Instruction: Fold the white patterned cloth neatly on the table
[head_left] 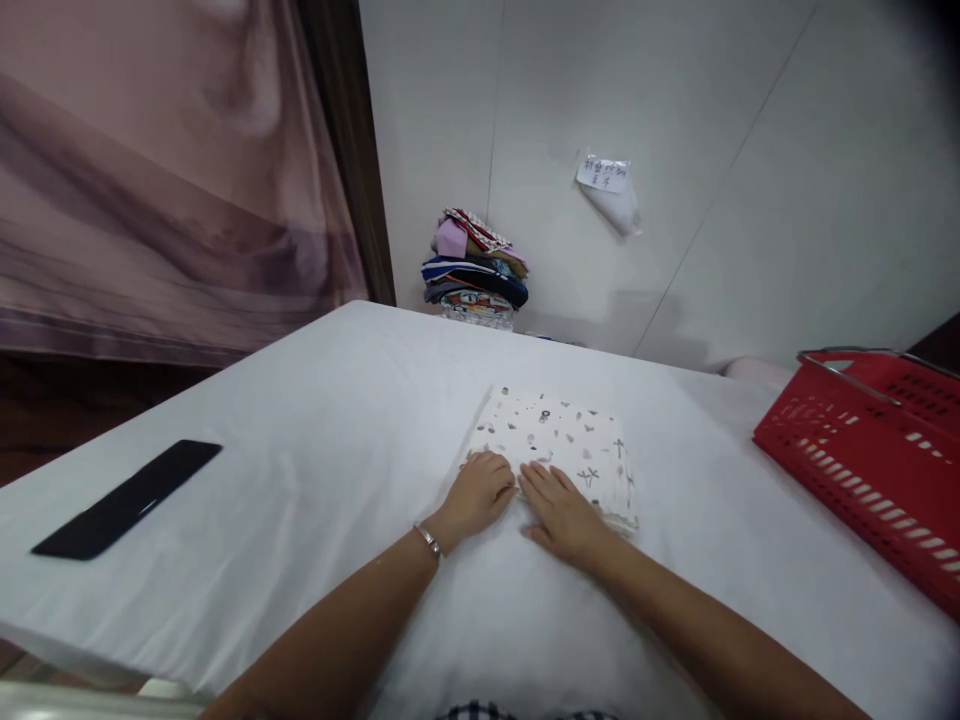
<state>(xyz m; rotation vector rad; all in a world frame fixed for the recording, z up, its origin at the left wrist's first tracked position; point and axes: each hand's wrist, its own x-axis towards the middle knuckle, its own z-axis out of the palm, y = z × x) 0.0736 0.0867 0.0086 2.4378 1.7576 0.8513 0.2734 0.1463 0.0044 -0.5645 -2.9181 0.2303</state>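
Observation:
A folded white cloth with a small grey print [559, 435] lies flat on the white-covered table [315, 400]. My left hand [478, 492] rests at its near left corner, fingers curled together at the edge; whether they pinch any fabric is too small to tell. Beside it, my right hand [562, 515] lies on the near edge of the cloth, fingers stretched forward and the thumb apart. A bracelet [428, 540] is round my left wrist.
A red plastic basket [862, 450] with a metal handle is at the right. A flat black object [127, 500] lies at the left. Behind the table's far edge stands a stack of folded clothes [476, 265]. A pink curtain [150, 180] hangs at the left.

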